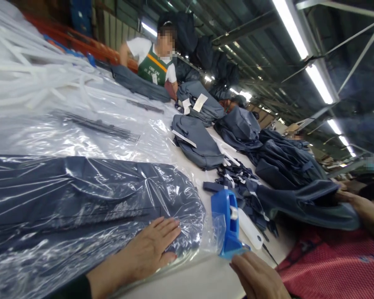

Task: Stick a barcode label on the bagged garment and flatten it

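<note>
At six o'clock, nearest the camera, the right hand [258, 276] lies loosely spread and holds nothing, its fingertips just beside the base of the blue tape dispenser [227, 222]. At about seven o'clock the left hand [151, 245] is flat and spread, pressing the end of the bagged dark garment [81, 199] onto the worktop [202, 278]. The clear plastic bag [202, 232] bunches loose at its mouth, between that hand and the dispenser. I judge that the slick film could slide under the palm and wrinkle, so any tape would seal crooked. The dispenser's cutting edge sits close to the right fingertips, a nick risk. Farther off at one o'clock, folded grey garments [196, 141] and loose straps [237, 182] crowd the worktop and could snag. At twelve o'clock a person in a green apron [152, 62] works.
</note>
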Demonstrator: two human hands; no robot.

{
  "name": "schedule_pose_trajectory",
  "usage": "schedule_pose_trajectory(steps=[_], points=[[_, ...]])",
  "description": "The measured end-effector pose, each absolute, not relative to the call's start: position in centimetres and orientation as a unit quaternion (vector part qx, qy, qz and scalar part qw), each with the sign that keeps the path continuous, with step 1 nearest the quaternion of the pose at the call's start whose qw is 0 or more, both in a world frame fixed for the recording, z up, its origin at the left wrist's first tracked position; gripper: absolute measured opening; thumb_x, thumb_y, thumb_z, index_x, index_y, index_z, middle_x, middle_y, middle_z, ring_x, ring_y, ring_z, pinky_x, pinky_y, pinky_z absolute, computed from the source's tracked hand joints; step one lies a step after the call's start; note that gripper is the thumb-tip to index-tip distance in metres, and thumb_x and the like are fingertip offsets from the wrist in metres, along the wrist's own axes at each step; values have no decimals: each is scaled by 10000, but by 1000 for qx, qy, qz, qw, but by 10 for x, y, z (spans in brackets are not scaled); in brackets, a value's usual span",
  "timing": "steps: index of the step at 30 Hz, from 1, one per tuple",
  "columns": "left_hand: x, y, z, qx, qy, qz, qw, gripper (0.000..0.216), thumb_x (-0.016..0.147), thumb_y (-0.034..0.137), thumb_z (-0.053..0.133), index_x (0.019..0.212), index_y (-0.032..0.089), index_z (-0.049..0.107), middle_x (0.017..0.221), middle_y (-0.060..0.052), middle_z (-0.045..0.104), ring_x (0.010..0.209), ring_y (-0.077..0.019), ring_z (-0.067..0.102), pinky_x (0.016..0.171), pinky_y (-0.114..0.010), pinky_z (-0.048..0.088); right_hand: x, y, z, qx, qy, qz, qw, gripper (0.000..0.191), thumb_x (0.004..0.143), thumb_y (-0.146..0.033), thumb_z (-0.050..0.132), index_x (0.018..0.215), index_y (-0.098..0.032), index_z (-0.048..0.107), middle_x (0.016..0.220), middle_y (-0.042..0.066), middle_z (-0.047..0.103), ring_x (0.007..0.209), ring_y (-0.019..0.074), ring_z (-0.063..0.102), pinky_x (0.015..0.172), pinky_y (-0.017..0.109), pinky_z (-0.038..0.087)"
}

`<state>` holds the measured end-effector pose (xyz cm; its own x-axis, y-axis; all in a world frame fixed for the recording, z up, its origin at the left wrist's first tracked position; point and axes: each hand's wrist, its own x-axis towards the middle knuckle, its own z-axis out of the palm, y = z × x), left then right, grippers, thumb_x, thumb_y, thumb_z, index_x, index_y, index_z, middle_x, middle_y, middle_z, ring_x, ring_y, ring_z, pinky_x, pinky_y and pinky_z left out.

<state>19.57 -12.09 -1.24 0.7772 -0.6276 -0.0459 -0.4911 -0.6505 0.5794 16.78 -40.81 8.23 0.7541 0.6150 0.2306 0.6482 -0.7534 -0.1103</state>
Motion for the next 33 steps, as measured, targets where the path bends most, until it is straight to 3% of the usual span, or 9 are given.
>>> schedule_pose_trajectory(steps=[4, 8, 16, 23, 29, 33], points=[[195, -121, -11, 894, -310, -106, 306, 533, 911, 361, 471, 1405, 214, 339, 1488, -53, 307, 1374, -234, 277, 1148, -494, 225, 202, -369, 114, -905, -423, 43, 17, 222, 940, -154, 346, 778, -214, 485, 705, -7, 536, 637, 121, 520, 554, 232, 358], [194, -121, -12, 890, -314, -106, 313, 542, 918, 368, 457, 1416, 204, 318, 1491, -62, 293, 1376, -242, 270, 1148, -501, 225, 234, -342, 114, -892, -433, 124, -36, 205, 920, -119, 376, 760, -201, 474, 742, -7, 532, 658, 120, 493, 598, 246, 340], [196, -121, -10, 878, -317, -115, 339, 592, 880, 339, 535, 1416, 219, 315, 1487, -67, 292, 1368, -258, 284, 1142, -518, 224, 290, -309, 85, -854, -488, 139, -118, 179, 876, -98, 459, 757, -189, 557, 709, -12, 572, 635, 119, 502, 591, 256, 324], [200, -128, -44, 866, -350, -80, 349, 679, 827, 372, 596, 1419, 205, 308, 1483, -93, 299, 1360, -280, 300, 1136, -522, 231, 310, -302, 65, -852, -474, 204, -89, 151, 808, -93, 539, 714, -186, 612, 678, -9, 604, 629, 118, 519, 568, 259, 292], [197, -133, -68, 872, -359, -48, 329, 699, 823, 377, 588, 1427, 202, 283, 1498, -109, 265, 1363, -299, 288, 1130, -525, 239, 317, -297, 64, -901, -356, 245, -44, 93, 748, -108, 654, 733, -196, 626, 618, -45, 616, 581, 90, 546, 501, 197, 287], [197, -133, -64, 877, -360, -62, 312, 658, 836, 407, 570, 1405, 183, 327, 1479, -154, 296, 1346, -323, 316, 1107, -541, 278, 330, -300, 53, -932, -281, 227, -24, 270, 609, -199, 794, 806, -195, 609, 619, -56, 618, 574, 113, 555, 472, 202, 264]])
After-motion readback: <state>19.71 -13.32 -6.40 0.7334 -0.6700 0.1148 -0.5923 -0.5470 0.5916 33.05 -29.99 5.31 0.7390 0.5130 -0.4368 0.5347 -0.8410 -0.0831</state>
